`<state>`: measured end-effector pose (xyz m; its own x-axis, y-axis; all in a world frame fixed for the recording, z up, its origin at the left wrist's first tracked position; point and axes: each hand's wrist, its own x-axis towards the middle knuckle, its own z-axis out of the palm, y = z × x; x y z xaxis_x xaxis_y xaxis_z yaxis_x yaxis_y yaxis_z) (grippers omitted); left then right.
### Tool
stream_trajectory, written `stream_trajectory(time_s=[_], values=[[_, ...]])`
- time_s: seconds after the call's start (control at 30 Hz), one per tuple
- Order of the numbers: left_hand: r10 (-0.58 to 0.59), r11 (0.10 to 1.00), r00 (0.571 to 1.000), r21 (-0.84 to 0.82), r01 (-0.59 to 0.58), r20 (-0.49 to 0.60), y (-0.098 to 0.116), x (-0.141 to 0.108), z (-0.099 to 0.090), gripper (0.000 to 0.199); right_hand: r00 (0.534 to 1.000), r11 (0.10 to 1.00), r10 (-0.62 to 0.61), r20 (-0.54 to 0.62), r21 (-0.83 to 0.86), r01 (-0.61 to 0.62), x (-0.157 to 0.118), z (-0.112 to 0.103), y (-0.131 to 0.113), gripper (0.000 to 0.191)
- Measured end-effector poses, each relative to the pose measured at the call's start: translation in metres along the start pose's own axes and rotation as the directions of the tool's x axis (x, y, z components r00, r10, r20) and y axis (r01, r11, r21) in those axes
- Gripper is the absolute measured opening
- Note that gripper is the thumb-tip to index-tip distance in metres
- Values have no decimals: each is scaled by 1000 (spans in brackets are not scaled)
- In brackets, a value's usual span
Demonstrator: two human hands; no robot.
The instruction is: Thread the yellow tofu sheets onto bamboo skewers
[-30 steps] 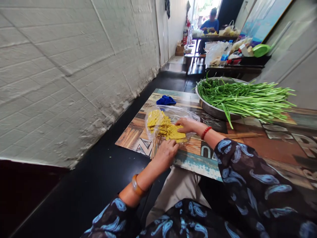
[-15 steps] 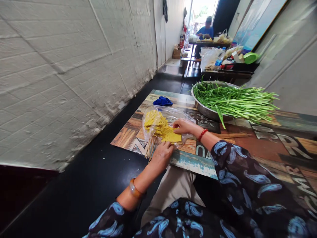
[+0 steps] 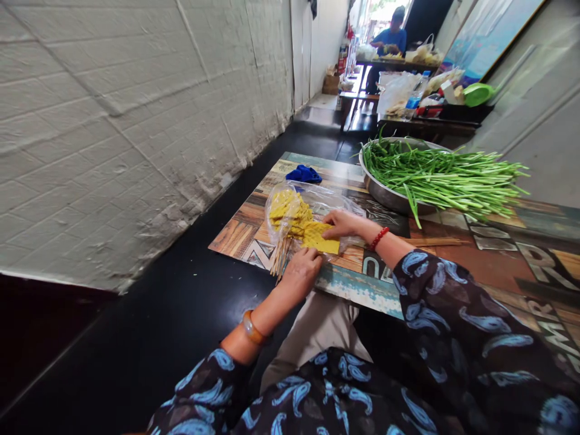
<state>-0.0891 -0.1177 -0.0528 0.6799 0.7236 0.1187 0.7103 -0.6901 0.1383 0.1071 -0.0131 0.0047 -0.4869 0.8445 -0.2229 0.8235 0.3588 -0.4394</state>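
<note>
A pile of yellow sheets [image 3: 290, 211] lies in and on a clear plastic bag [image 3: 351, 203] near the table's left end. My right hand [image 3: 342, 223] has its curled fingers on the right side of a flat yellow sheet [image 3: 321, 237]. At that sheet's front edge is my left hand [image 3: 301, 269], its fingers pressed together; what they hold, if anything, is hidden. Thin wooden sticks [image 3: 280, 257] stick out toward the front edge, just left of my left hand.
On the table [image 3: 380, 296], a metal bowl [image 3: 385, 192] holds long green stalks [image 3: 471, 181]. A blue cloth [image 3: 303, 174] lies behind the bag. More sticks [image 3: 437, 241] rest right of my right wrist. A person [image 3: 392, 39] sits at a far table.
The view has shifted, so the table appears slightly higher and further right. Both hands stay at the yellow sheet, with little visible movement against it.
</note>
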Motion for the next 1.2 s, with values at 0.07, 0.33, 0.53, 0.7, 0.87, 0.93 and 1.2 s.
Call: stream_trajectory(time_s=[0.07, 0.33, 0.53, 0.7, 0.87, 0.93, 1.2], values=[[5, 1000, 1000, -5, -5, 1, 0, 0, -1, 21, 1000, 999, 2, -14, 47, -2, -6, -11, 3, 14], [1, 999, 998, -34, -3, -66, 0, 2, 0, 22, 953, 560, 251, -170, 829, 1, -20, -23, -12, 14], [-43, 998, 975, -48, 34, -218, -7, 27, 7, 24, 905, 555, 405, -130, 822, -131, 4, 11, -10, 14], [13, 997, 977, -74, -30, -214, 10, 31, -1, 22, 869, 579, 488, -83, 776, -251, 15, 22, 19, 36], [15, 949, 886, -273, -158, -463, -5, 2, -49, 32, 873, 657, 469, -135, 714, -243, 17, 23, 28, 34], [-147, 942, 825, -332, -51, -545, -32, -1, -66, 34, 870, 692, 462, -173, 684, -232, 15, 25, 29, 36], [-560, 665, 757, -728, 168, -337, -108, 33, -19, 78, 844, 836, 393, -366, 525, -161, 16, 35, 38, 17]])
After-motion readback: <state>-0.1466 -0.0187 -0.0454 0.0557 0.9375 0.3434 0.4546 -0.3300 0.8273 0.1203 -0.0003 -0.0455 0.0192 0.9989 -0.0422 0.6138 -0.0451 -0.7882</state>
